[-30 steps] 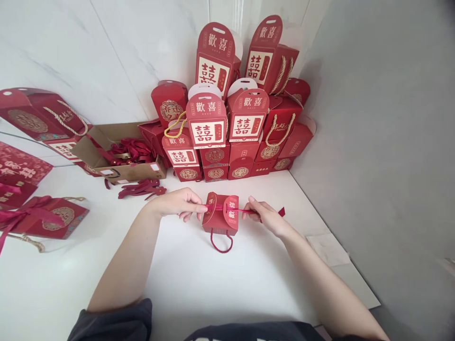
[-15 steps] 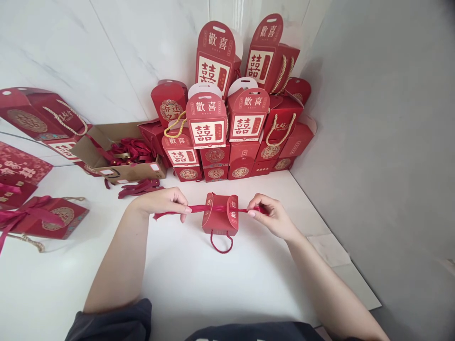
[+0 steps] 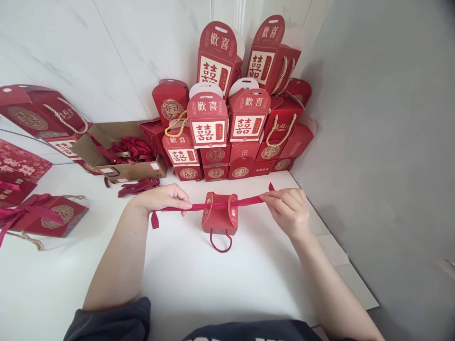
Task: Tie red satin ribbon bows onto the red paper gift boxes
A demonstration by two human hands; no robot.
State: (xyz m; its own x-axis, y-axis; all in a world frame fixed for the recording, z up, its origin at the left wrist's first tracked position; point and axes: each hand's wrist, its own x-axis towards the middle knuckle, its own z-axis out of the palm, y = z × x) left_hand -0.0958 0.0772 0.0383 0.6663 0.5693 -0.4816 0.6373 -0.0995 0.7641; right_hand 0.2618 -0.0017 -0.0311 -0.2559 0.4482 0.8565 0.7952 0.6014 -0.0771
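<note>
A small red gift box point(image 3: 219, 221) with a dark red cord handle point(image 3: 221, 249) stands on the white table in front of me. Across its top runs a red ribbon point(image 3: 249, 201), drawn out straight to both sides. My left hand point(image 3: 169, 198) pinches the ribbon left of the box, and a short tail hangs below the wrist. To the right, my right hand point(image 3: 289, 208) grips the other part with closed fingers, its tip poking up beyond them. Neither hand touches the box.
Behind the box, several stacked red gift boxes point(image 3: 208, 132) lean towards the wall. An open cardboard box point(image 3: 131, 173) holds red ribbons; loose ribbons point(image 3: 138, 187) lie before it. A ribboned red box point(image 3: 67, 215) is at left. A grey wall point(image 3: 384, 142) borders the right.
My right hand has moved right and slightly up, turning over, with more ribbon now stretched between it and the box. My left hand keeps its place, holding the ribbon.
</note>
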